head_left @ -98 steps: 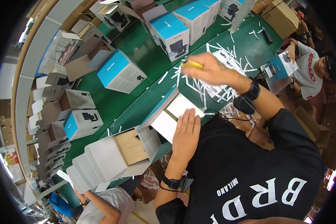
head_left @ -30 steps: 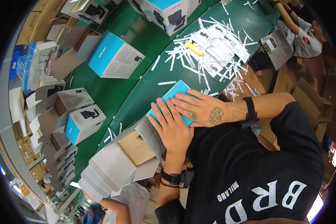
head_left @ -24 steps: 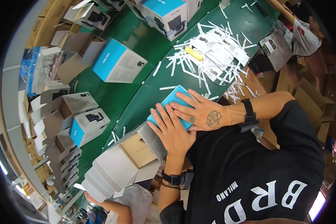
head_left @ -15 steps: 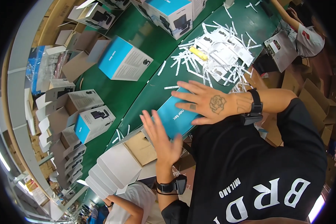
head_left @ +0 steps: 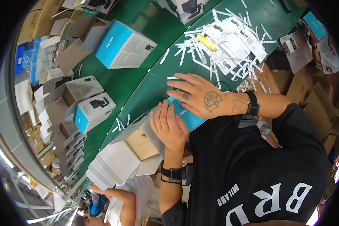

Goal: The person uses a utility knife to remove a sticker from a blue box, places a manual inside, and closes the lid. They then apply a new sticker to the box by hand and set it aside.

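A carton with a blue face [head_left: 193, 119] lies at the green table's near edge, in front of my body. Over its far part is my right hand [head_left: 203, 97], palm down with fingers stretched out and a rose drawing on its back. My left hand [head_left: 168, 128] rests flat on the carton's left part, its fingers straight and side by side. Both palms cover much of the blue face. Just left of it are an open carton's brown inside [head_left: 142, 144] and white flaps [head_left: 116, 158]; where one carton ends and the other begins is hidden under my left hand.
White paper strips and printed sheets [head_left: 229, 45] lie heaped across the table, with a yellow object [head_left: 206, 42] on them. A blue and white carton [head_left: 124, 47] stands farther left, near a row of open cartons [head_left: 94, 109]. Co-workers are at the lower left and far right.
My left hand has come in over the blue face, closer to my right hand, its thumb drawn in. My right hand has shifted slightly left. The co-worker at right now holds up something blue.
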A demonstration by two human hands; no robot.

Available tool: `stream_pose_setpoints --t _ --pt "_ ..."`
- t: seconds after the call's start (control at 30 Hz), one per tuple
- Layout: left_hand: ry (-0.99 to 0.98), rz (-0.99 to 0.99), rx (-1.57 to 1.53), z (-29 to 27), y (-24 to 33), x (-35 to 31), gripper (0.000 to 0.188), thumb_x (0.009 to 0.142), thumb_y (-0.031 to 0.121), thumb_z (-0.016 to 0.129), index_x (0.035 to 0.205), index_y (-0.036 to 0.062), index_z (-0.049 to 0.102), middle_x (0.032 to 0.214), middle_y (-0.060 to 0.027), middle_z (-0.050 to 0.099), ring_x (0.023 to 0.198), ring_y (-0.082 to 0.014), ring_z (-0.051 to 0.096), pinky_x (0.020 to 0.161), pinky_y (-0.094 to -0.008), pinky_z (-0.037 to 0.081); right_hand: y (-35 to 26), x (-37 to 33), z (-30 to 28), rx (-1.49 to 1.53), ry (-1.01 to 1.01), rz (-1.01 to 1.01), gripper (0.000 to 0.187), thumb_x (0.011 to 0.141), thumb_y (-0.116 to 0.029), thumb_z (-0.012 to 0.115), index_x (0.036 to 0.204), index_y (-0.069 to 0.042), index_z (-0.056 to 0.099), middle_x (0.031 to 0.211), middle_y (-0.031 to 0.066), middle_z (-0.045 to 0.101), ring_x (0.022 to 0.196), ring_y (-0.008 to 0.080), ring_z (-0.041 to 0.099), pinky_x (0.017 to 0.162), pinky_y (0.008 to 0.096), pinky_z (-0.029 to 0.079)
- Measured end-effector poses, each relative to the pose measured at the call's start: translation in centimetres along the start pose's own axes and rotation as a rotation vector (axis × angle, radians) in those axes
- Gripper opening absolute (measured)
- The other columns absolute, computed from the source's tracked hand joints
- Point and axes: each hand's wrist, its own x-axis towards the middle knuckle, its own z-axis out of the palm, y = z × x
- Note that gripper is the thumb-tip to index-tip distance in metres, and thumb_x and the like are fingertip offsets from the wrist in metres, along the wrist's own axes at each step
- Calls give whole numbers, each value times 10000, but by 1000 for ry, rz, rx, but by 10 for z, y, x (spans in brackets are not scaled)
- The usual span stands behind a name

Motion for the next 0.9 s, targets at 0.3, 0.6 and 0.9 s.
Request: stream_pose_setpoints --t 0.3,0.6,0.9 --pt "-93 -213 129 -6 28 10 391 973 135 556 1342 24 623 1420 -171 600 1327 -377 555 1160 -585 338 -6 -5 -19 89 -67 -99 680 812 -235 796 1427 -69 558 1565 187 429 1477 447 353 1127 595 389" --pt "7 -368 -303 -15 2 -13 558 918 48 637 1459 -13 512 1564 -221 454 1454 -398 425 1175 -561 352 0 5 -53 9 -369 -198 847 704 -415 849 1438 -99 568 1611 195 370 1531 440 260 1205 630 271" --pt "230 -661 -1060 -3 51 -65 1005 866 143 777 1636 -11 150 1687 -236 223 1524 -384 326 1208 -495 343 -46 51 -30 -65 -530 -545 790 678 -379 831 1394 -125 611 1539 164 470 1479 421 372 1211 620 288"
